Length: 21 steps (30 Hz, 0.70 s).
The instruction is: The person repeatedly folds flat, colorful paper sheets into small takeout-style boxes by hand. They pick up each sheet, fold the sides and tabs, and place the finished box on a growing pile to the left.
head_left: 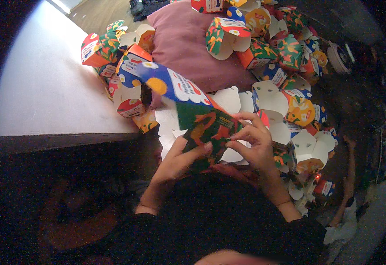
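At centre | left hand (177, 158), right hand (259, 145): fingers (248, 132) gripping one carton (197, 121) | one pink cushion (186, 48)

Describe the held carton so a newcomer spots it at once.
Find the pink cushion, then look below it in the picture. Between the left hand and right hand is a carton, blue above, green below. Unlike neighbouring cartons, it has both hands on it.

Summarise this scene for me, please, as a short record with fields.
Held item: printed carton, mainly green and blue
Left hand: holds the carton, thumb on its printed face
Right hand: thumb and fingers at its right edge
Ahead: pink cushion
Left: white table, cartons near its edge
Right: carton heap, several open
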Each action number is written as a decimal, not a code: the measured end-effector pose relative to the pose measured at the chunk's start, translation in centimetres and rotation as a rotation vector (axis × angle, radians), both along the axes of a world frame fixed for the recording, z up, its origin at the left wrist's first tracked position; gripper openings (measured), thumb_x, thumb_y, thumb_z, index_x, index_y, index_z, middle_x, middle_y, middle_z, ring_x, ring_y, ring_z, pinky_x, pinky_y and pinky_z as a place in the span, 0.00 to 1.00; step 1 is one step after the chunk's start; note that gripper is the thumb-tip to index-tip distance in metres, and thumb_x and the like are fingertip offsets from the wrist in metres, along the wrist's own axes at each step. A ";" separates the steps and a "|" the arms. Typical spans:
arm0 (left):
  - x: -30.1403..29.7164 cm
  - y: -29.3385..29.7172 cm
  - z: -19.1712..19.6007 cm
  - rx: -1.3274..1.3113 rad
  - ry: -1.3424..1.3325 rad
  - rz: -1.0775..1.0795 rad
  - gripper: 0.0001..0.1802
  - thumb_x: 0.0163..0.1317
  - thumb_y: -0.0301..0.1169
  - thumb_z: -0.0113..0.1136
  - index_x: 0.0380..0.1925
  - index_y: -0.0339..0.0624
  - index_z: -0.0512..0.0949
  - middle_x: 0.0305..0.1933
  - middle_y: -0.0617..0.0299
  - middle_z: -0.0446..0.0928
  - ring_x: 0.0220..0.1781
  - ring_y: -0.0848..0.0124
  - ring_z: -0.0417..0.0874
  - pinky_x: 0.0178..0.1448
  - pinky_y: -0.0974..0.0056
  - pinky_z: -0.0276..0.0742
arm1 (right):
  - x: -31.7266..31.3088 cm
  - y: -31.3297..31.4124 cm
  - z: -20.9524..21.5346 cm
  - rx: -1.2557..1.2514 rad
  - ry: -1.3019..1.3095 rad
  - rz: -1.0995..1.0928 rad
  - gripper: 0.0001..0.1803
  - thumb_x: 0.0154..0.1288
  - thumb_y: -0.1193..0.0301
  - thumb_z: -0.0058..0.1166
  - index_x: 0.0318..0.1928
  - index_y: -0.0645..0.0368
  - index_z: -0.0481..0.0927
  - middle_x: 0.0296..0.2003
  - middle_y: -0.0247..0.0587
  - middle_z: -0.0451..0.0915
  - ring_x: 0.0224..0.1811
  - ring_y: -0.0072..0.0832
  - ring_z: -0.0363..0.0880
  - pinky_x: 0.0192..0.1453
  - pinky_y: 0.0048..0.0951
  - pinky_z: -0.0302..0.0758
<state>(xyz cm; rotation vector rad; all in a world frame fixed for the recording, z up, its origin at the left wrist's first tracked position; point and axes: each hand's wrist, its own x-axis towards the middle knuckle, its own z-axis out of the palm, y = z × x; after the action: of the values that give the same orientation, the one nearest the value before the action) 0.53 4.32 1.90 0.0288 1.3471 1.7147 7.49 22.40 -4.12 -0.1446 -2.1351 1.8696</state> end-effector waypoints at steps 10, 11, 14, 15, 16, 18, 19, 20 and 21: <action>-0.3 0.3 -4.6 0.315 0.463 0.081 0.09 0.61 0.23 0.48 0.42 0.39 0.69 0.50 0.58 0.70 0.50 0.73 0.72 0.52 0.68 0.68 | -0.1 2.0 1.9 0.390 0.100 0.136 0.31 0.45 0.66 0.66 0.53 0.56 0.74 0.37 0.41 0.79 0.39 0.33 0.78 0.44 0.29 0.73; -0.4 -0.1 -4.7 0.261 0.432 0.016 0.08 0.61 0.23 0.48 0.41 0.39 0.70 0.49 0.59 0.70 0.49 0.73 0.72 0.51 0.69 0.68 | -0.4 2.2 2.3 0.464 0.160 0.140 0.29 0.47 0.67 0.65 0.53 0.57 0.74 0.39 0.42 0.79 0.41 0.34 0.78 0.46 0.30 0.73; -0.6 -0.3 -4.4 0.156 0.390 -0.157 0.06 0.63 0.25 0.47 0.38 0.38 0.73 0.45 0.60 0.72 0.46 0.75 0.73 0.48 0.70 0.69 | -1.5 2.8 2.7 0.581 0.298 0.211 0.25 0.51 0.71 0.60 0.52 0.57 0.75 0.43 0.44 0.79 0.46 0.38 0.77 0.50 0.32 0.73; -0.7 -0.1 -4.2 0.142 0.392 -0.211 0.06 0.63 0.25 0.47 0.37 0.38 0.73 0.44 0.60 0.72 0.45 0.75 0.73 0.48 0.71 0.69 | -2.0 2.8 2.5 0.545 0.309 0.282 0.24 0.51 0.72 0.59 0.51 0.57 0.75 0.43 0.44 0.79 0.47 0.39 0.77 0.51 0.33 0.73; -0.6 0.2 -4.0 0.150 0.402 -0.265 0.07 0.63 0.26 0.47 0.35 0.37 0.74 0.44 0.60 0.73 0.45 0.75 0.73 0.48 0.71 0.69 | -2.2 2.8 2.3 0.511 0.299 0.354 0.23 0.51 0.74 0.58 0.51 0.57 0.76 0.43 0.44 0.79 0.48 0.39 0.77 0.51 0.34 0.73; -0.5 0.5 -3.4 0.143 0.367 -0.233 0.12 0.63 0.28 0.49 0.45 0.38 0.72 0.46 0.61 0.73 0.46 0.75 0.73 0.48 0.70 0.70 | -2.3 3.0 2.0 0.503 0.255 0.303 0.17 0.52 0.80 0.53 0.45 0.61 0.78 0.39 0.46 0.81 0.41 0.37 0.81 0.46 0.33 0.75; -0.1 0.7 -3.1 0.171 0.314 -0.162 0.14 0.62 0.29 0.50 0.48 0.39 0.70 0.46 0.61 0.73 0.46 0.75 0.73 0.49 0.69 0.70 | -2.3 3.2 1.9 0.511 0.226 0.263 0.17 0.51 0.79 0.54 0.45 0.59 0.79 0.37 0.45 0.81 0.39 0.37 0.81 0.44 0.32 0.76; 0.2 0.9 -2.9 0.199 0.260 -0.091 0.16 0.62 0.29 0.51 0.50 0.39 0.69 0.46 0.62 0.74 0.47 0.74 0.73 0.50 0.69 0.70 | -2.2 3.3 1.8 0.513 0.215 0.221 0.18 0.51 0.79 0.54 0.45 0.58 0.79 0.36 0.44 0.81 0.38 0.36 0.81 0.42 0.32 0.76; 0.4 1.0 -2.8 0.329 0.147 -0.032 0.18 0.61 0.30 0.52 0.52 0.39 0.68 0.47 0.62 0.74 0.47 0.74 0.74 0.50 0.69 0.70 | -2.1 3.4 1.7 0.522 0.186 0.119 0.17 0.51 0.79 0.55 0.44 0.57 0.80 0.34 0.44 0.81 0.36 0.35 0.81 0.40 0.31 0.76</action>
<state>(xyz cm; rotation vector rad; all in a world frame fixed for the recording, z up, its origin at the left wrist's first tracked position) 0.91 5.32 -0.94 0.3680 1.1469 1.9200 5.40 25.80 -2.43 0.2639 -2.4499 1.2580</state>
